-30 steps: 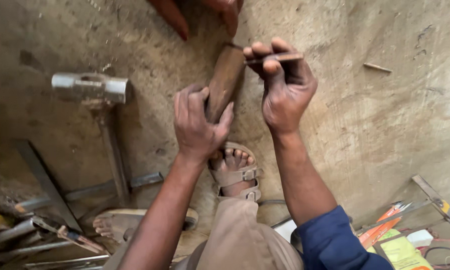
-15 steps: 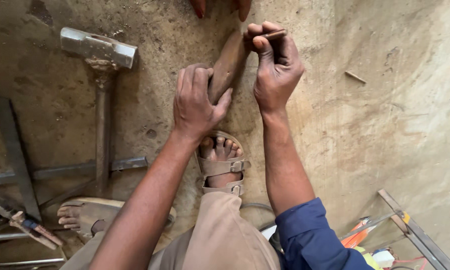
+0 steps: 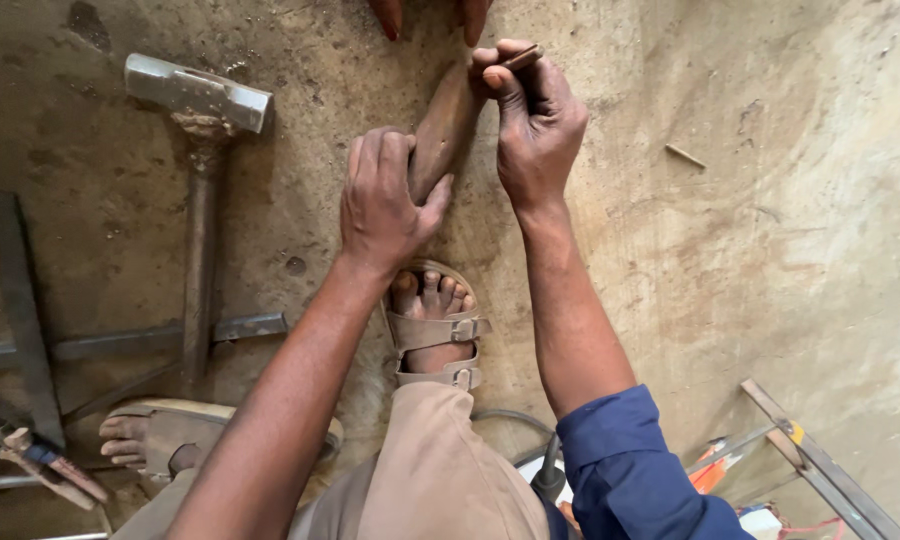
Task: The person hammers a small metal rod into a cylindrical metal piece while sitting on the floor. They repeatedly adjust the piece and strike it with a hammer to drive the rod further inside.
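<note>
Looking down, we see a brown block [image 3: 443,128] lying on the dirt floor [image 3: 790,220] near its far edge — long, narrow, rounded at the ends, dull and dusty, set at a slant with its far end tipped to the right. What it is made of we cannot tell.

Our left hand [image 3: 385,200] lies over the block's near end, palm down, fingers folded loosely over its left side and the thumb spread out on its right, so the block is pinned and gripped there. Our right hand [image 3: 535,125] is at the block's far end, just right of it, fingers curled tight around a thin dark rod [image 3: 520,57]; the rod's tip pokes out above the thumb, right by the top of the block. Whether the rod touches the block we cannot tell.

Just nearer than the block sits our sandalled foot [image 3: 435,325], toes pointing at it. To the left, well apart from the hands, a sledgehammer [image 3: 198,150] lies with its head toward the far edge, its handle crossing a flat steel bar [image 3: 120,340]. Two fingertips of another person [image 3: 430,15] show at the far edge — just beyond the block.
</note>
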